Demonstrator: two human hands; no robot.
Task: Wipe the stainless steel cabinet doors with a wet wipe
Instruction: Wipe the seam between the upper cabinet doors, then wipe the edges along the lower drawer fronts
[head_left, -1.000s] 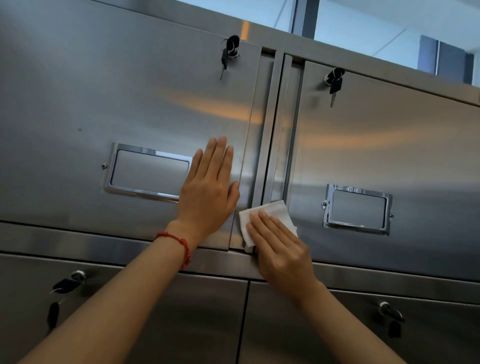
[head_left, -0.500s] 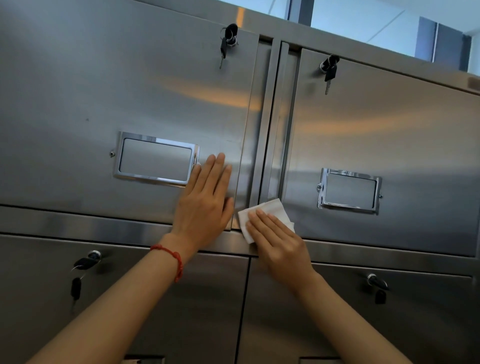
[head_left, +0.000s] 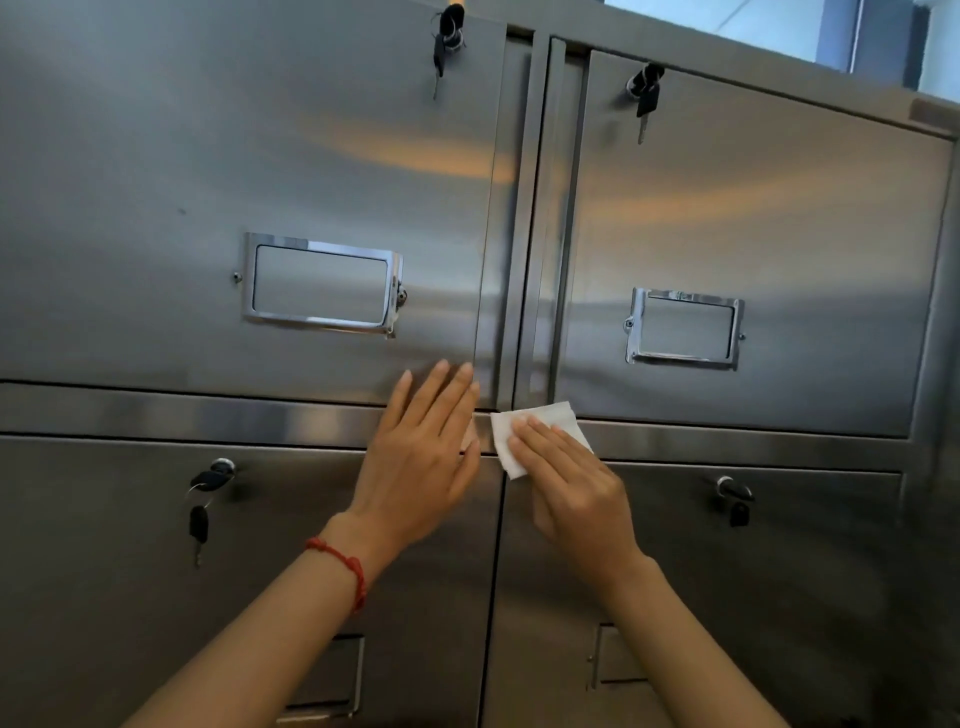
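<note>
A stainless steel cabinet fills the view, with an upper left door (head_left: 208, 182), an upper right door (head_left: 753, 218) and two lower doors below a horizontal rail (head_left: 156, 415). A white wet wipe (head_left: 540, 421) lies flat on the rail where the doors meet. My right hand (head_left: 576, 488) presses it with straight fingers, covering its lower right part. My left hand (head_left: 421, 457) rests flat across the rail beside the wipe, fingertips on the upper left door's bottom edge. A red string bracelet circles the left wrist.
Keys hang in the locks of the upper left door (head_left: 447, 36), upper right door (head_left: 644, 98) and lower left door (head_left: 205, 499); the lower right lock (head_left: 732, 493) sticks out too. Chrome label frames (head_left: 319, 283) (head_left: 683, 327) protrude from the upper doors.
Both hands have slid down from the lower part of the upper doors to the horizontal rail, and the wipe went down with the right hand. The camera view has tilted downward.
</note>
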